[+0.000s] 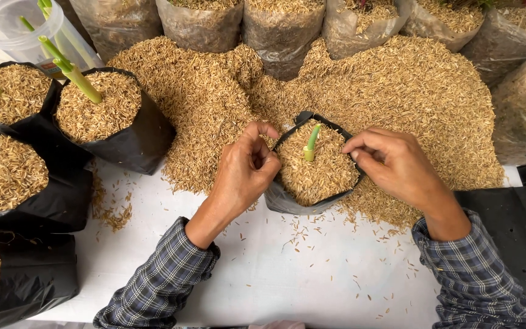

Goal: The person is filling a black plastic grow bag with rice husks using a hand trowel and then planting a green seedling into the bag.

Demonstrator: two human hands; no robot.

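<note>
A small black plastic grow bag filled with rice husk stands on the white table, with a short green stem cutting upright in its middle. My left hand grips the bag's left rim, fingers curled. My right hand pinches the bag's right rim between thumb and fingers. Both arms wear plaid sleeves.
A big heap of loose rice husk lies behind the bag. Several filled black bags with cuttings stand at left, near a clear plastic container. Husk-filled grey bags line the back. A black tray lies at right.
</note>
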